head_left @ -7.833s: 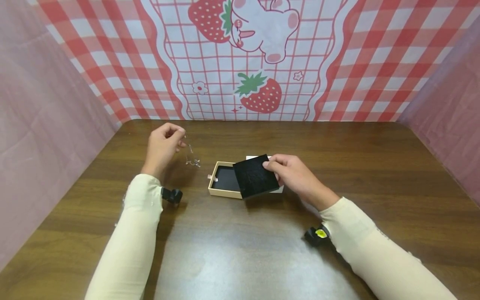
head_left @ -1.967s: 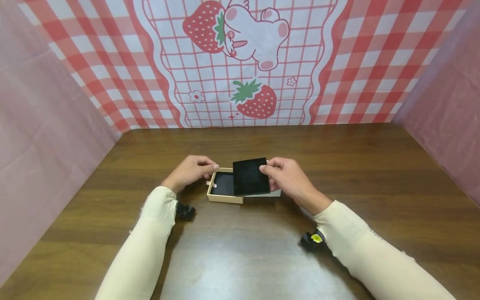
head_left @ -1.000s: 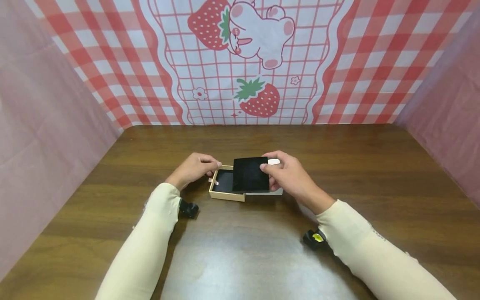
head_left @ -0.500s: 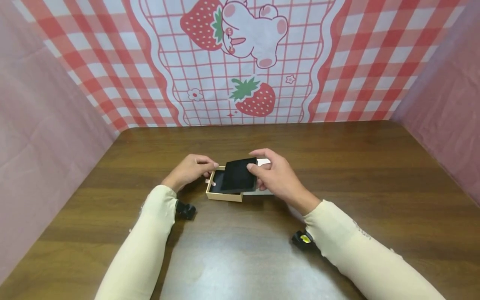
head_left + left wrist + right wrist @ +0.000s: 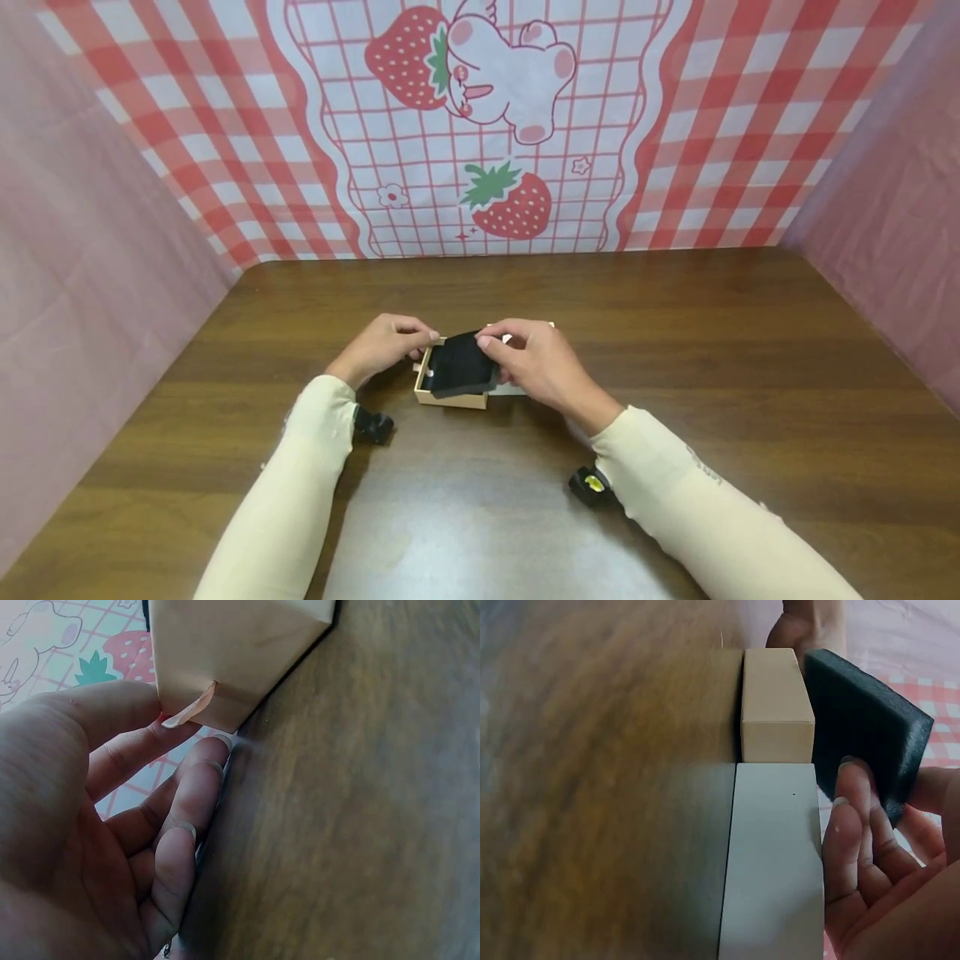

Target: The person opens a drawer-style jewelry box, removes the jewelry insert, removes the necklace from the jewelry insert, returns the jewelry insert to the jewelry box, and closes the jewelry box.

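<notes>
In the head view, my left hand (image 5: 381, 345) pinches the far left corner of a tan drawer-style gift box tray (image 5: 452, 401). A pink ribbon tab (image 5: 191, 709) sticks out of the tray's end beside my thumb in the left wrist view. With thumb and fingers my right hand (image 5: 542, 367) grips a square black foam pad (image 5: 461, 365). The pad tilts over the tray, its left side lower, and covers most of the dark inside. Half under my right hand lies the white box sleeve (image 5: 772, 862), end to end with the tray. No chain shows clearly now.
All of this stands on a brown wooden table (image 5: 480, 500). A red-and-white strawberry cloth (image 5: 510, 200) hangs behind it, with pink curtains (image 5: 97, 208) at the sides. Each wrist carries a small black camera (image 5: 372, 425).
Several seconds ago my left hand dangled a silver charm chain left of the box; it has since moved to the tray's corner. My right hand has brought the foam pad left and down over the tray.
</notes>
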`<state>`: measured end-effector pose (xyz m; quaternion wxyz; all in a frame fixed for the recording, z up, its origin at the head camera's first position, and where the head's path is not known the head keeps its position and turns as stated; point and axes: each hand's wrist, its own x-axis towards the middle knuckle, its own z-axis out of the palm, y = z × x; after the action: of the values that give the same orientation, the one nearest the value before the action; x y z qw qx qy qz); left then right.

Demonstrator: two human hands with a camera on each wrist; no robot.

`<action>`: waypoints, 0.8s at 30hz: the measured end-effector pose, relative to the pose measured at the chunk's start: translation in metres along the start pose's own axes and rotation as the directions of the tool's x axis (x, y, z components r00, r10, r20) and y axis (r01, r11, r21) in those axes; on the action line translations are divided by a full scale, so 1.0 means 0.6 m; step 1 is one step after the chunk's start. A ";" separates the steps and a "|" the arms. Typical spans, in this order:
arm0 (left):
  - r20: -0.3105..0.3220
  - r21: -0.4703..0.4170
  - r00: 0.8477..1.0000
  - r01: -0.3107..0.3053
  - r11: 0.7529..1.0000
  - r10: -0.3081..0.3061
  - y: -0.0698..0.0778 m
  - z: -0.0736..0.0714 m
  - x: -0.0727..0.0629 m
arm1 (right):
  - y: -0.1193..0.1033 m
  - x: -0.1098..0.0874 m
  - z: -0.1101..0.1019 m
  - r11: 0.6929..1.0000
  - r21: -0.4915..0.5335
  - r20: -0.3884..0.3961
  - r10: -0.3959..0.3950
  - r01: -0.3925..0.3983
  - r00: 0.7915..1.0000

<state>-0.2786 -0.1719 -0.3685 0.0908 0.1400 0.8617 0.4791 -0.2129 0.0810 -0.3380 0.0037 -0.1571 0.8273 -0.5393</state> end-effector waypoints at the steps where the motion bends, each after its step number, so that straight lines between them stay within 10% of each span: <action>1: -0.001 -0.001 1.000 -0.001 1.000 0.001 0.001 0.001 0.000 | -0.001 -0.001 0.000 0.999 -0.033 0.005 -0.002 0.002 1.000; 24: -0.010 0.024 1.000 0.019 1.000 -0.019 0.000 0.002 -0.001 | -0.009 -0.006 0.005 0.966 -0.250 0.187 -0.013 0.061 0.982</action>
<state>-0.2779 -0.1711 -0.3691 0.0895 0.1307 0.8690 0.4687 -0.2077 0.0775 -0.3350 0.0498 -0.2209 0.8827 -0.4117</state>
